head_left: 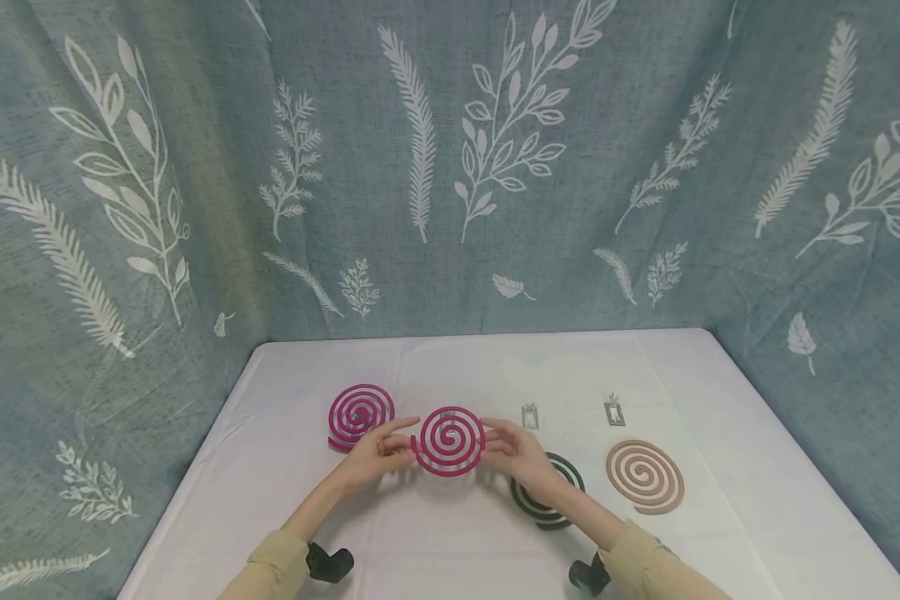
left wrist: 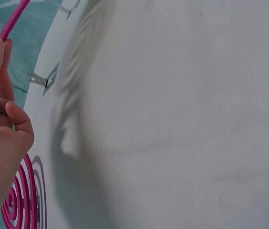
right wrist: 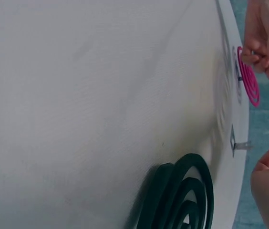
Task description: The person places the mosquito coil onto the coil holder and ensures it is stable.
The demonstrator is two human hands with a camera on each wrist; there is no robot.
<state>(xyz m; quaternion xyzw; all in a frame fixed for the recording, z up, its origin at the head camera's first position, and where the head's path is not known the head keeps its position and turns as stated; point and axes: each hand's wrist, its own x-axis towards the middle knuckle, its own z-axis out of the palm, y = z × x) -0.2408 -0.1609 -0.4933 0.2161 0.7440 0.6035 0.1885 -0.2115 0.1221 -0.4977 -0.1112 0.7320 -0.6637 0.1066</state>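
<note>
Between my two hands a magenta mosquito coil is held up over the white table, its flat spiral facing me. My left hand pinches its left edge; in the left wrist view, thumb and finger meet on the coil's rim. The right hand grips the opposite edge between thumb and fingers. A second magenta coil sits raised on a stand to the left, partly behind my left hand. Beneath my right wrist lies a dark green coil, partly covered by the arm in the head view.
A tan coil lies to the right. Two small metal coil stands are towards the back right, and another metal stand shows near the held coil. A patterned blue-green curtain surrounds the table.
</note>
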